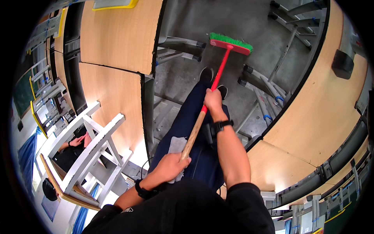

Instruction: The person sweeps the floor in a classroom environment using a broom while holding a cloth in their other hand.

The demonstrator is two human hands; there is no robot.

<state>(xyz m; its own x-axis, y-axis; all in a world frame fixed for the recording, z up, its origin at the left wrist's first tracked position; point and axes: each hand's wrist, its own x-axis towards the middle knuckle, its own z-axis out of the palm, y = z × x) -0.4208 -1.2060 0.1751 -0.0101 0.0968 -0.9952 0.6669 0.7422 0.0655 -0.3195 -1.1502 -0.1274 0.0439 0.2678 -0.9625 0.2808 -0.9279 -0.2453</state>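
A push broom with a red head (230,46) and green bristles (226,37) rests on the grey floor ahead of my feet. Its handle (192,133) is red near the head and bare wood toward me. My right hand (213,99) grips the handle at the lower part of its red section. Nearer my body, my left hand (171,166) holds the wooden end together with a crumpled pale cloth or tissue (177,144), which hangs over my thigh. Small dark debris lies by the bristles, too small to identify.
Wood-topped desks (117,38) line the left, and more desks (309,122) the right. An upturned white wooden stool (96,146) sits on a left desk. Metal chair or desk legs (184,42) jut into the aisle from both sides. Another person (73,146) is beyond the stool.
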